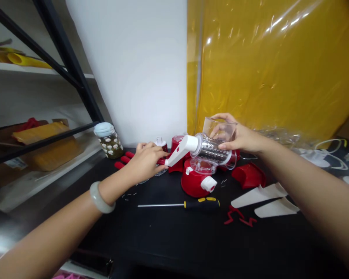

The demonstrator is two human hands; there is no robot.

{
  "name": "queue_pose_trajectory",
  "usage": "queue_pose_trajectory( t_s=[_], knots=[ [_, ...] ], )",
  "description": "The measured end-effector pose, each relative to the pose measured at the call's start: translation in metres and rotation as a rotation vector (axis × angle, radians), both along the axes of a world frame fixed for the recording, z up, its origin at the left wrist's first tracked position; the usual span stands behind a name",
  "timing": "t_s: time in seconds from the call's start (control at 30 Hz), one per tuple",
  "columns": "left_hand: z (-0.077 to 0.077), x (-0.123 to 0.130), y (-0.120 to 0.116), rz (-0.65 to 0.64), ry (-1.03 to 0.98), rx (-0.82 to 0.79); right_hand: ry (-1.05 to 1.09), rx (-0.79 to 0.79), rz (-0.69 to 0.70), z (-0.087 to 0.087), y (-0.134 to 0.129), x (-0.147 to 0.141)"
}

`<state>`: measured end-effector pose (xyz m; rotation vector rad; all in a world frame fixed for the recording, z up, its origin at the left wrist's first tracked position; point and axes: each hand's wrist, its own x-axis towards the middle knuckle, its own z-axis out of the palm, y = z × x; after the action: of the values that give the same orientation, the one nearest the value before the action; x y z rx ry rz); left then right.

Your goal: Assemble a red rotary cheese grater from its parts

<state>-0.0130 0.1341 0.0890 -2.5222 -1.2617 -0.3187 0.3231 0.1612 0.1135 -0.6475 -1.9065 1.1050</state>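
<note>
A rotary drum grater stands on the table, with a metal drum (214, 151) inside its clear housing (213, 126). Its red suction base (192, 184) has a white lever knob (208, 184). My left hand (147, 159) is closed round the red grip at the end of the white crank handle (180, 150). On the other side, my right hand (232, 135) wraps the clear housing from behind, thumb near the drum. A screwdriver (202, 203) with a dark and yellow handle lies in front of the base.
Right of the base lie a red curved part (249, 175), white plastic pieces (258, 195) and red bits (240, 215). Behind my left hand are red handles (125, 159) and a blue-lidded jar (108, 140). Left stands a shelf rack (66, 58); yellow sheeting (273, 69) hangs behind.
</note>
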Motion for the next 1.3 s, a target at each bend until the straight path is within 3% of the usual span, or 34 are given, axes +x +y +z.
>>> queue_pose_trajectory(
  t_s=[0.13, 0.23, 0.5, 0.93, 1.13, 1.23, 1.3],
  knots=[
    [0.004, -0.008, -0.009, 0.018, 0.068, -0.024, -0.02, 0.016, -0.006, 0.004, -0.002, -0.006],
    [0.007, -0.015, -0.015, 0.07, 0.063, -0.13, -0.049, 0.049, -0.021, 0.005, -0.005, -0.014],
    [-0.008, -0.011, -0.017, 0.119, 0.055, -0.278, -0.102, 0.046, -0.014, 0.008, -0.001, -0.025],
    [-0.009, 0.003, -0.002, 0.032, 0.031, -0.287, -0.264, 0.15, -0.271, 0.014, -0.02, -0.032],
    [-0.017, 0.032, -0.045, 0.139, -0.191, -0.01, -0.247, 0.14, -0.246, 0.011, -0.019, -0.029],
    [-0.024, 0.05, -0.065, 0.073, -0.309, -0.219, -0.238, 0.139, -0.243, 0.01, -0.018, -0.028],
    [-0.029, 0.058, -0.066, 0.051, -0.392, -0.357, -0.245, 0.142, -0.249, 0.01, -0.019, -0.028]
  ],
)
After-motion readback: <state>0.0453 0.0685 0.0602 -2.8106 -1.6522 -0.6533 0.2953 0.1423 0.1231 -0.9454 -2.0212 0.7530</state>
